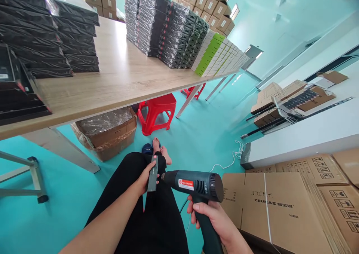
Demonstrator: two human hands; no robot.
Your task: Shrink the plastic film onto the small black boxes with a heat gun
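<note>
My left hand [146, 177] is closed around a narrow dark grey box [153, 174], held on edge above my lap. A small red mark shows at the box's upper end, and a thin strip hangs from its lower end. In my right hand [206, 213] is a dark heat gun [196, 183] with a red and white label, gripped by its handle. Its nozzle points left at the box, close beside my left fingertips. Whether nozzle and box touch, I cannot tell.
Black wrapped boxes [75, 33] and white and green boxes [218, 55] stand stacked on the wooden table [117, 80]. Below are an open carton [117, 132] and a red stool [159, 110]. Flat cardboard [260, 198] leans at right; a white cord [234, 156] crosses the floor.
</note>
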